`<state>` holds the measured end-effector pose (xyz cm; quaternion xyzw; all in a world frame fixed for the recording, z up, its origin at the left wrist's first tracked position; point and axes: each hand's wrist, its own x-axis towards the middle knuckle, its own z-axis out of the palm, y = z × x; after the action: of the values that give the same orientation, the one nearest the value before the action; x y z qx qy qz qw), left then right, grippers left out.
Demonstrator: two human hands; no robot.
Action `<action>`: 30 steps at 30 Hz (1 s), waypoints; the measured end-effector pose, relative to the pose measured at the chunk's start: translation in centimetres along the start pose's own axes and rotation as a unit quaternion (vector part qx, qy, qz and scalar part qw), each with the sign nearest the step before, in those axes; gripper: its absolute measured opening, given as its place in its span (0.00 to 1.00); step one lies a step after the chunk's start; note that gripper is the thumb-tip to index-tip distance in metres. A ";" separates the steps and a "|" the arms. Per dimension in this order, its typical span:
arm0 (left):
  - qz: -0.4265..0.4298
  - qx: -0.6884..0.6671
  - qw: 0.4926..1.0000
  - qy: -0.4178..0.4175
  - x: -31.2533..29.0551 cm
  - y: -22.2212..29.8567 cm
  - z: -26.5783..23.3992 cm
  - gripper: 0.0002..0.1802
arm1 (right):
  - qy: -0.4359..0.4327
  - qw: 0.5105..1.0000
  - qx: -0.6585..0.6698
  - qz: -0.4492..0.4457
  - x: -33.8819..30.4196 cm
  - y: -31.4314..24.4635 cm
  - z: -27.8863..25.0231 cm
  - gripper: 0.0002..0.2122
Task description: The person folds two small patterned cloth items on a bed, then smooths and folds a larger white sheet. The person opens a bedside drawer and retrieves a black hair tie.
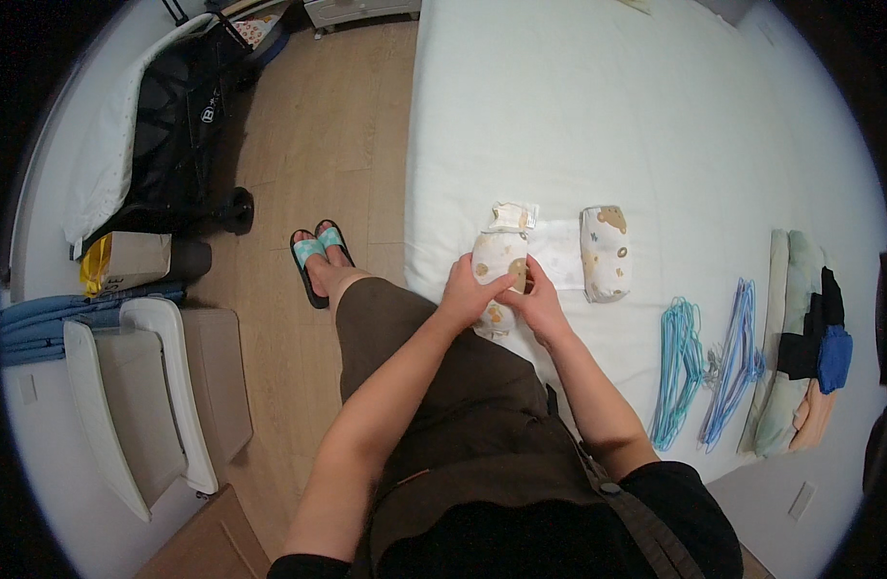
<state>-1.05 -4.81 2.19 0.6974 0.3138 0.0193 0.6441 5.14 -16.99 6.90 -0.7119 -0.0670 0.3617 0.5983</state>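
Observation:
A white padded roll (499,253) with a tan and brown bear print lies at the near edge of the bed. My left hand (470,291) holds its left side, and my right hand (540,301) grips the right side with fingers bent; the thumbs almost meet on top. The fingertips underneath are hidden. A smaller folded end of cloth with a label (513,215) sticks out beyond the roll. To the right, a flat white cloth strip (559,249) runs toward a second printed padded roll (606,254); whether the strip joins both is unclear.
On the white-sheeted bed (598,106), teal hangers (677,372) and blue hangers (733,367) lie at right, beside folded clothes (801,338). Left on the wood floor stand a black folding cart (188,135), a cardboard-like box (139,262) and white-rimmed bins (173,386).

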 end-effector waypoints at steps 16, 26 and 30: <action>-0.221 -0.525 0.812 -0.128 0.7 0.9 -3.9 0.28 | -0.035 0.908 0.359 0.214 -1.0 3.2 -0.1 0.12; -0.212 -0.526 0.814 -0.124 0.7 1.1 -3.8 0.27 | 0.021 0.914 0.379 0.143 0.2 5.6 1.7 0.09; -0.203 -0.514 0.826 -0.114 0.6 1.2 -3.3 0.27 | 0.045 0.906 0.398 0.135 -1.1 4.9 1.4 0.07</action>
<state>-1.50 -1.57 3.65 0.1831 0.3168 -0.0328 0.9301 1.81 -17.80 2.97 -0.4322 0.2064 0.4032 0.7798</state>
